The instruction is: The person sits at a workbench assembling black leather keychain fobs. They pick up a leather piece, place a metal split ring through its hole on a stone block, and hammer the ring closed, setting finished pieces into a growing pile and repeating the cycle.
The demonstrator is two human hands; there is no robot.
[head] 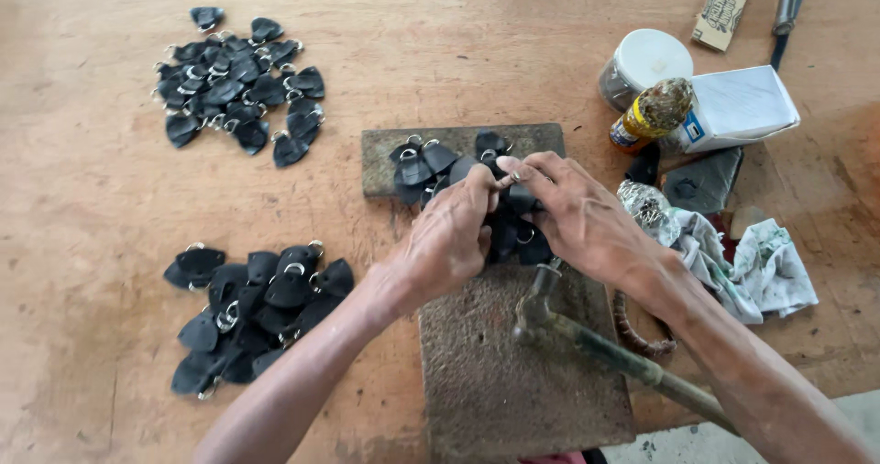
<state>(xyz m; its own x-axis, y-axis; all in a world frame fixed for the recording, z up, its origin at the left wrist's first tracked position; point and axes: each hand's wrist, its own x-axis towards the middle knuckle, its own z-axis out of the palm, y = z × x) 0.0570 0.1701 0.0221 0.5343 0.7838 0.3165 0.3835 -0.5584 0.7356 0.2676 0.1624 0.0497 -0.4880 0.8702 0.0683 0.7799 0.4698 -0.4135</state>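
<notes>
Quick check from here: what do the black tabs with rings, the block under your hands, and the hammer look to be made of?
Black tabs: probably leather or a leather-like sheet, matte black and limp, each with a shiny metal ring.
Block: looks like stone or rusted steel; rough, pitted, grey-brown; the look leaves it open.
Hammer: dull, worn metal head; the greenish handle's material is unclear.
</notes>
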